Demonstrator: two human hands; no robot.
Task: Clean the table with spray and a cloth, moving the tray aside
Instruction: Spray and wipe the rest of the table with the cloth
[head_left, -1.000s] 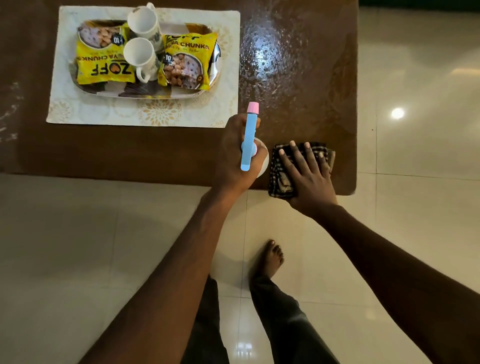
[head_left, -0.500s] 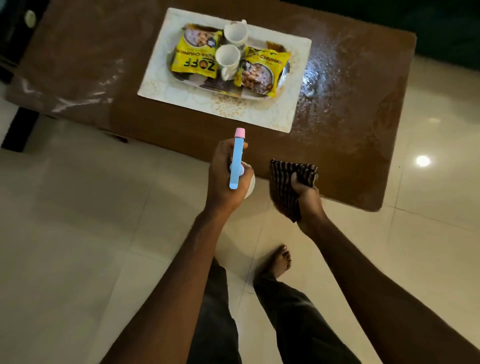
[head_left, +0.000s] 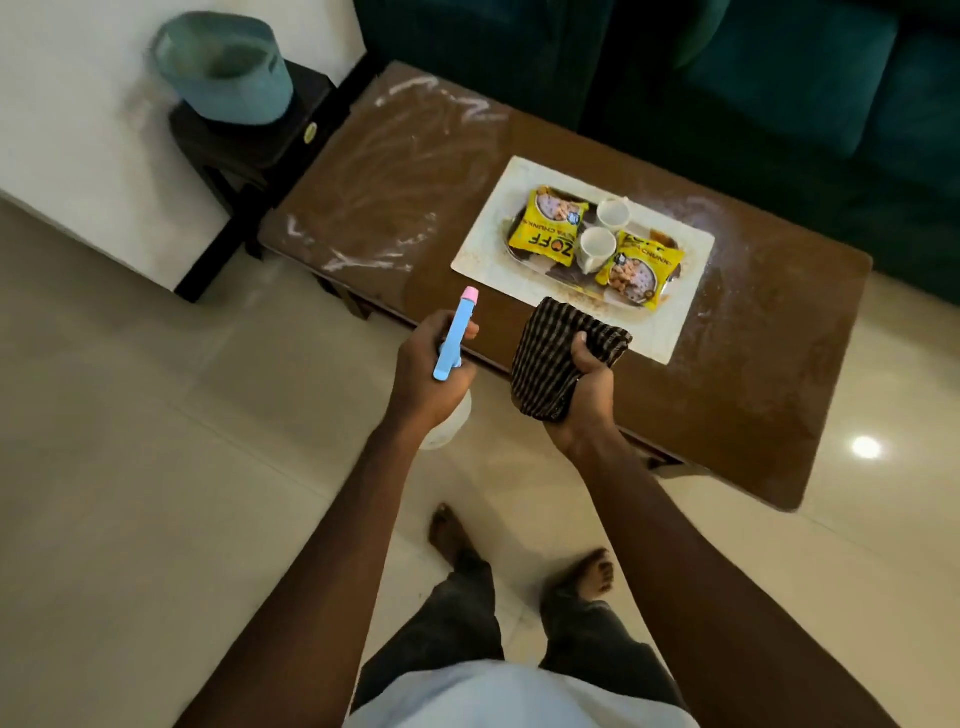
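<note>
Right hand (head_left: 584, 387), flat on the striped cloth (head_left: 545, 358) a second ago, now clenches it clear of the counter (head_left: 753, 374), left hand (head_left: 423, 379) gripping the spray bottle (head_left: 454, 335); tray (head_left: 563, 271) unmoved at one o'clock, so shifting it likely remains.

Home living room. Low brown wooden table (head_left: 753, 389) on glossy cream floor tiles (head_left: 156, 467), dark teal upholstered sofa (head_left: 779, 104) just behind its far edge. Patterned white mat (head_left: 483, 260) on the table, on it a tray (head_left: 558, 269) with two white mugs (head_left: 595, 249) and two yellow snack packets (head_left: 550, 226). Small dark side stand (head_left: 244, 156) against a white wall (head_left: 78, 130) at the table's left end, teal bucket-like container (head_left: 223, 67) on top. Person's bare feet (head_left: 452, 535) on the tiles. Dim indoor light, bright light spot (head_left: 866, 447) reflected on the floor
</note>
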